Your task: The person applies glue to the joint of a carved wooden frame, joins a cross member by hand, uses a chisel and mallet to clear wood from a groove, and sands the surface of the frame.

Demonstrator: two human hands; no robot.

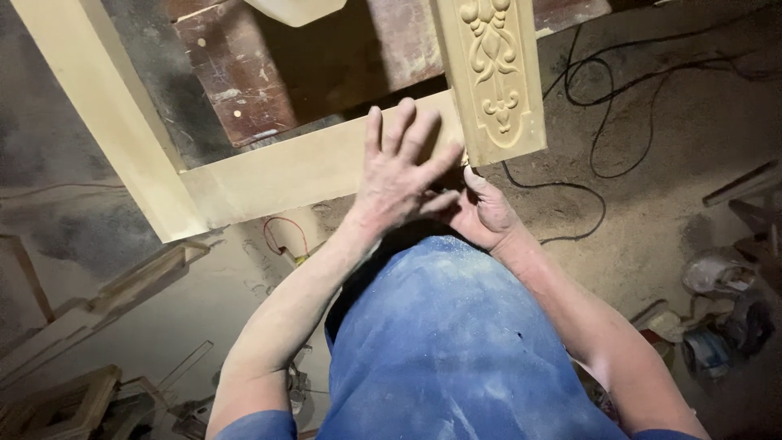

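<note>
A pale wooden frame (269,175) lies in front of me, with a carved ornamental upright (497,73) at its right end. My left hand (399,175) rests flat, fingers spread, on the frame's near rail beside the carved piece. My right hand (481,212) is tucked under the lower corner of the carved piece, thumb up against it; its fingers are partly hidden by my left hand, and what it grips, if anything, is hidden. Dust covers both hands and my blue shirt.
A dark reddish workbench (261,73) lies behind the frame. Black cables (607,122) run over the sawdust floor at right. Power tools and clutter (725,326) sit at lower right. Wooden offcuts and small frames (90,342) lie at lower left.
</note>
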